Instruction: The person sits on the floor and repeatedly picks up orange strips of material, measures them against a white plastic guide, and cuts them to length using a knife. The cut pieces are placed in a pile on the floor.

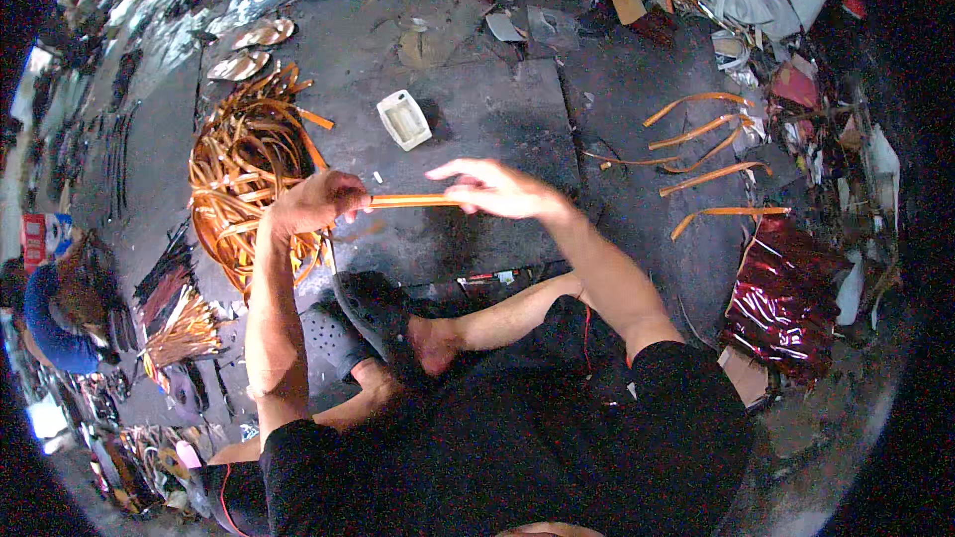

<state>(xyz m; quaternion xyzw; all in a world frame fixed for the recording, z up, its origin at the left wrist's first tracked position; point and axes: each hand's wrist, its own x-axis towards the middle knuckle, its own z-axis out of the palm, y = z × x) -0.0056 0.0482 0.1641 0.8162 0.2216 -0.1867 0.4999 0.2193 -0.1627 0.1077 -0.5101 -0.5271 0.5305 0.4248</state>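
My left hand (pixel 318 201) is closed on a glossy orange-brown strap (pixel 410 201), stretched level in front of me. My right hand (pixel 502 189) is at the strap's right end, its fingers spread; some of them overlap the strap, and the contact is partly hidden. Beside and beyond my left hand lies a big heap of similar orange-brown straps (pixel 234 174). One strap from that heap runs up to my left hand. A dark thin strip (pixel 343 283) hangs below my left hand towards my shoes.
A small whitish tray (pixel 404 120) lies on the dark floor mat beyond my hands. Several loose straps (pixel 711 179) are laid out at the right, above a shiny dark-red sheet bundle (pixel 781 303). Sandals (pixel 239 66) lie far left. Scraps line the right edge.
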